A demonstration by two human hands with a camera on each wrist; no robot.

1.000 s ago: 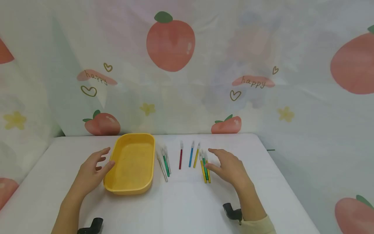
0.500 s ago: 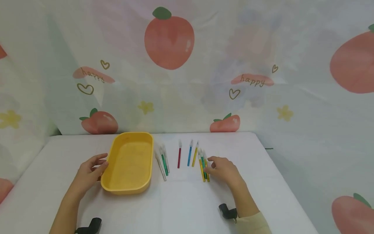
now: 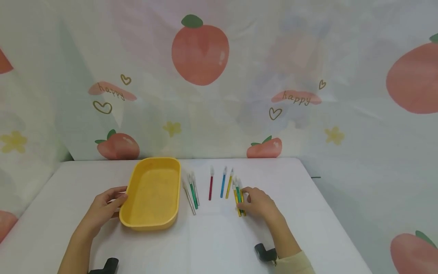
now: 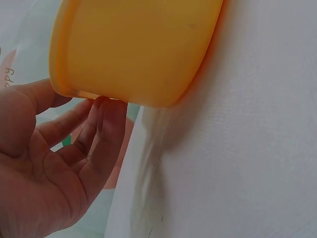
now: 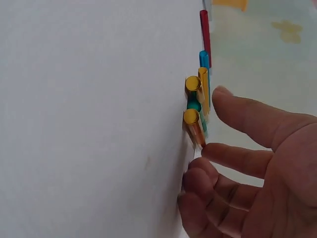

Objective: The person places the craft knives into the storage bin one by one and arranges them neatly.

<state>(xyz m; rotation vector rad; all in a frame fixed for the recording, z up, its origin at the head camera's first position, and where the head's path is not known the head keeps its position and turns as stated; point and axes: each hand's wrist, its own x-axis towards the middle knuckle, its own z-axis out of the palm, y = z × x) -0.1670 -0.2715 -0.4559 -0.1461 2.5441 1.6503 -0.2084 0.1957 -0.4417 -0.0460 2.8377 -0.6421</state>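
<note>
My left hand is at the left side of a yellow plastic tray. In the left wrist view its thumb lies at the tray rim and its curled fingers touch the wall below. Over at the right, my right hand has thumb and index finger on either side of a bunch of slim pen-like sticks with clear caps: a yellow stick, a green stick and another yellow stick. The right wrist view shows a gap at the thumb; the index fingertip is close to the nearest stick.
Between tray and bunch lie a red stick, a blue stick and a yellow stick. Beside the tray are a green stick and two silver sticks, one silver stick nearest. A patterned curtain hangs behind the white table.
My left hand has come down to the tray's side and touches it. My right hand has lowered beside the bunch, its thumb moving left across the sticks.
</note>
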